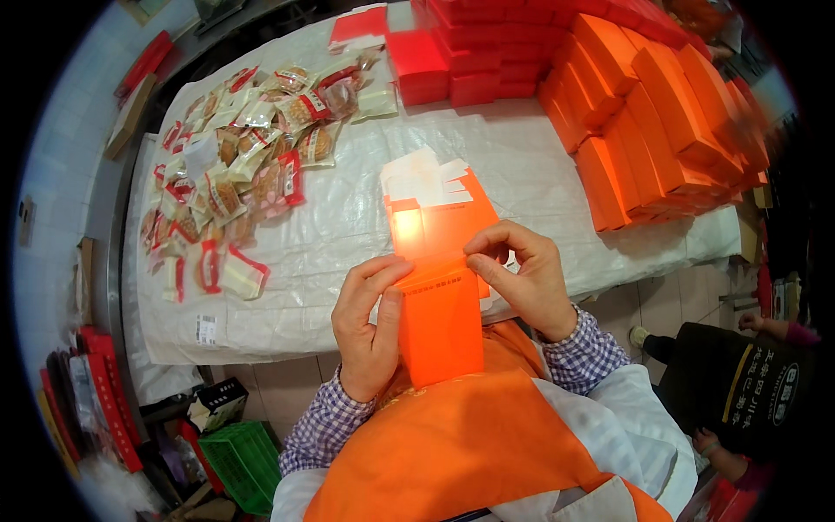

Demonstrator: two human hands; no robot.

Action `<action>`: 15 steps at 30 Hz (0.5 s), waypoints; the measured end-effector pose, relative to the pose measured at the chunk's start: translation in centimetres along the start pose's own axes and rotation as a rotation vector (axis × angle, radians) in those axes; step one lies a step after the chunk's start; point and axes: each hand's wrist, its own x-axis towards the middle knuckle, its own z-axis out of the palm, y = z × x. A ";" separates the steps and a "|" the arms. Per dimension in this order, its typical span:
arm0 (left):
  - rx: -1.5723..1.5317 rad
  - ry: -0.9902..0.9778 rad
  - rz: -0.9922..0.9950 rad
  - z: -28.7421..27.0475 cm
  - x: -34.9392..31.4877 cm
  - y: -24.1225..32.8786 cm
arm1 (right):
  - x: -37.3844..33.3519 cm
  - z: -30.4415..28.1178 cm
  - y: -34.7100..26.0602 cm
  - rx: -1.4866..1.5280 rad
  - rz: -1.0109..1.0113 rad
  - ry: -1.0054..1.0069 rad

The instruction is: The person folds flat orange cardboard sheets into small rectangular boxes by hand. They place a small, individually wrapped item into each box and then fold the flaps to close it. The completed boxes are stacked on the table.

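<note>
In front of my apron I have an orange cardboard box (441, 322), its top end tilted toward the table edge. My left hand (367, 317) grips its upper left corner, with the thumb along the side and the fingers on the top edge. My right hand (522, 271) pinches the upper right corner between thumb and bent index finger. Just beyond the box, flat orange carton blanks (461, 220) with white inner flaps lie on the table. Light glares off the orange surface there.
A pile of wrapped pastries (252, 148) covers the table's left part. Red boxes (474, 56) are stacked at the back, orange boxes (648, 122) at the right. A green crate (239, 465) stands on the floor at lower left. Another person's hand (706, 441) shows at lower right.
</note>
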 end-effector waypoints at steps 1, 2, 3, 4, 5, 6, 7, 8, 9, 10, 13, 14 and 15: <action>0.001 0.001 -0.004 0.0 0.0 0.0 | 0.0 -0.1 -0.2 0.000 0.017 -0.006; 0.001 0.001 -0.007 0.0 0.0 0.0 | 0.1 -0.2 -0.3 -0.023 0.004 -0.015; 0.002 0.002 -0.011 0.0 0.0 0.0 | 0.2 -0.3 -0.4 -0.046 -0.009 -0.024; 0.007 -0.008 -0.012 0.0 -0.1 0.0 | 0.3 -0.4 -0.5 -0.070 -0.021 -0.032; 0.013 -0.017 -0.013 -0.1 -0.1 0.0 | 0.4 -0.5 -0.4 -0.076 -0.031 -0.041; 0.018 -0.026 -0.014 -0.1 -0.1 0.0 | 0.5 -0.6 -0.4 -0.081 -0.040 -0.049; 0.014 -0.026 -0.017 -0.1 -0.1 0.0 | 0.5 -0.7 -0.3 -0.087 -0.049 -0.060; 0.009 -0.026 -0.019 -0.1 -0.1 -0.1 | 0.5 -0.7 -0.3 -0.062 -0.028 -0.061; 0.005 -0.026 -0.022 -0.1 -0.1 -0.2 | 0.4 -0.7 -0.3 -0.036 -0.006 -0.062; -0.001 -0.005 -0.023 0.0 -0.2 -0.3 | 0.4 -0.7 -0.3 -0.010 0.015 -0.063; 0.001 0.041 -0.013 0.4 -0.4 -0.6 | 0.5 -0.7 0.1 0.032 0.076 -0.077; 0.014 0.045 -0.001 0.5 -0.5 -0.7 | 0.5 -0.7 0.1 0.040 0.079 -0.079; 0.027 0.048 0.012 0.5 -0.6 -0.7 | 0.5 -0.7 0.1 0.048 0.081 -0.080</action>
